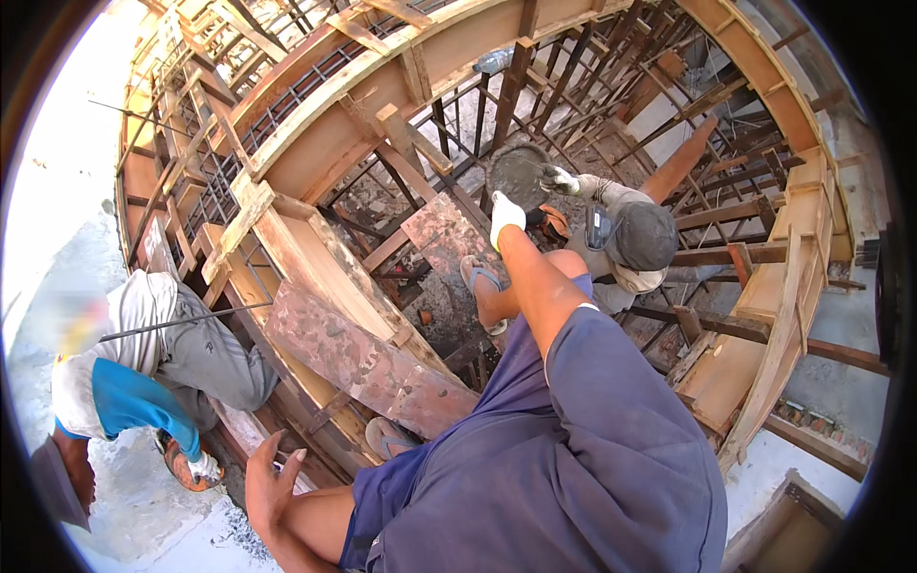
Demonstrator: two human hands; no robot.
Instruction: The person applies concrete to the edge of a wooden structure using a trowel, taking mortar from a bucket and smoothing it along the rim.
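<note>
Two hands of the wearer are in view, plus two other people working close by. Far left, someone in a white and blue top (143, 392) is bent over with a gloved hand (204, 467) on a round orange-brown thing (179, 462); too small to say what it is. Next along is the wearer's left hand (270, 489), bare, raised beside the bent knee with fingers loosely spread and nothing in them. Then a mottled reddish board (334, 353) slopes down to one sandalled foot (389, 440), with the other foot (480, 279) further up.

Around the middle you get the wearer's right hand (507, 218), white-gloved, arm stretched way out. Its fingers are up at the near edge of a round dark pan (514, 170) with grey stuff in it, so the pan sits just beyond the fingertips. They look partly curled, but can't tell if they've actually got the rim. On the pan's right side is another gloved hand (562, 180), belonging to a person in a dark cap (643, 235). Past them, a curved wooden form (805, 205) runs down the right.
</note>
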